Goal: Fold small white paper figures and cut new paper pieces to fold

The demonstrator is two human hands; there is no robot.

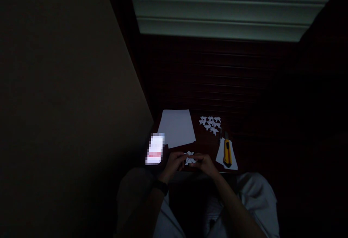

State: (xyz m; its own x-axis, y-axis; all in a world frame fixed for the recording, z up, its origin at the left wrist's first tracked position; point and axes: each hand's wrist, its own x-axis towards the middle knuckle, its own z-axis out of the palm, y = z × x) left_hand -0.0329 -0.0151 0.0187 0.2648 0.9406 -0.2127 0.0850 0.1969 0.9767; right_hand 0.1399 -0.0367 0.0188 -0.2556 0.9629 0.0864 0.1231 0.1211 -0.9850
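Note:
A small folded white paper piece (190, 159), star-like in outline, is between my two hands at the near edge of the dark table. My left hand (176, 161) pinches its left side, and a dark band circles that wrist. On the right side, my right hand (205, 163) grips the paper, with its index finger stretched across the top. Dim light hides the exact folds. Beyond my hands lies a stack of white paper sheets (178, 127). Several small folded paper figures (210, 124) sit in a cluster at the back right.
A yellow utility knife (227, 153) rests on smaller paper pieces (234, 163) at the right. A thin dark tool (220, 133) lies by it. To the left glows a blurred phone screen (155, 149). A wall (81, 86) rises on the left, and slatted panels (217, 17) stand behind.

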